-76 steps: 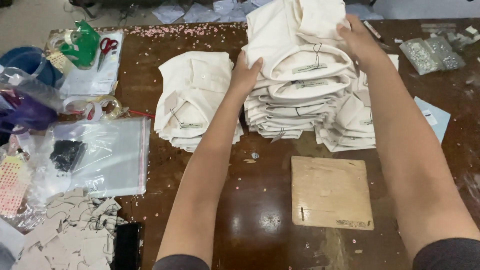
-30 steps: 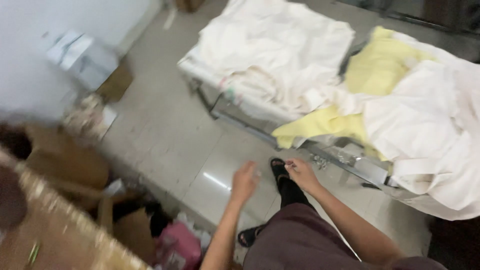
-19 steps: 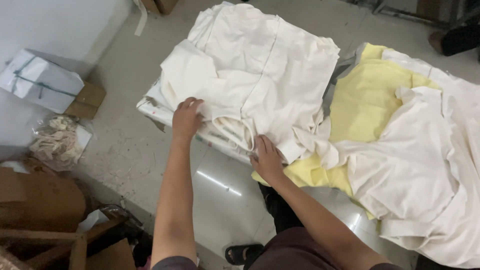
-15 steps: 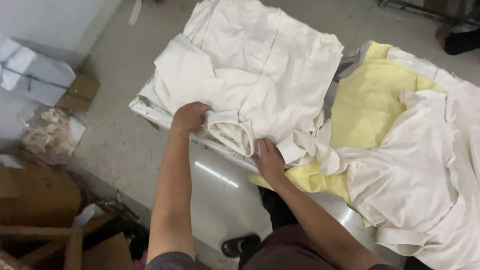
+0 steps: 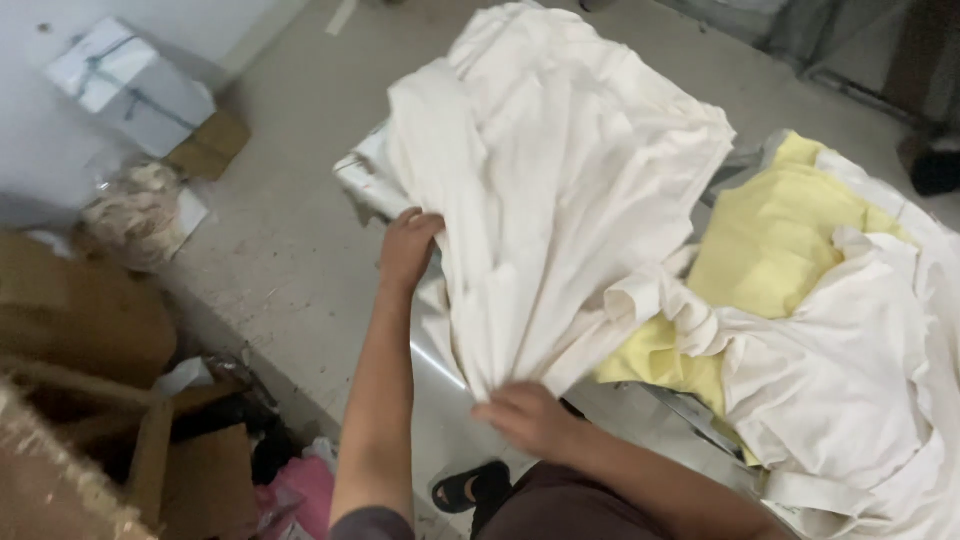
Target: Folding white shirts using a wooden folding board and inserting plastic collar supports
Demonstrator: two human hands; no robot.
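Nearest the camera, the right hand (image 5: pixel 530 420) pinches the gathered lower end of a cream cloth (image 5: pixel 560 190), fingers closed around the bunched folds just above the person's lap. A little farther out, the left hand (image 5: pixel 405 250) grips the cloth's left edge, fingers curled into the fabric, arm stretched forward. Between the two hands the cloth hangs lifted and fanned out, wide at the top and narrowing to the right hand's grasp, so it is raised clear of the heap, though its far end seems to rest on the low metal rack (image 5: pixel 360 180) beneath.

As a judgement, the work is at an early stage: one piece has been picked up and is held loosely, crumpled rather than spread flat or folded, and nothing near the hands looks finished. Much remains, to judge by the rest of the heap: to the right lies a yellow cloth (image 5: pixel 770 230), partly under more white fabric (image 5: pixel 850 380) that spills toward the lower right corner, all of it rumpled and unsorted.

Below the arms, on the floor (image 5: pixel 290 230), a dark sandal (image 5: pixel 470 488) shows, with something pink (image 5: pixel 305 485) beside it. To the left stand brown cardboard pieces (image 5: pixel 80 330). Farther off lie a clear bag of pale scraps (image 5: pixel 135 215) and, by the wall, a white tied parcel (image 5: pixel 125 85).
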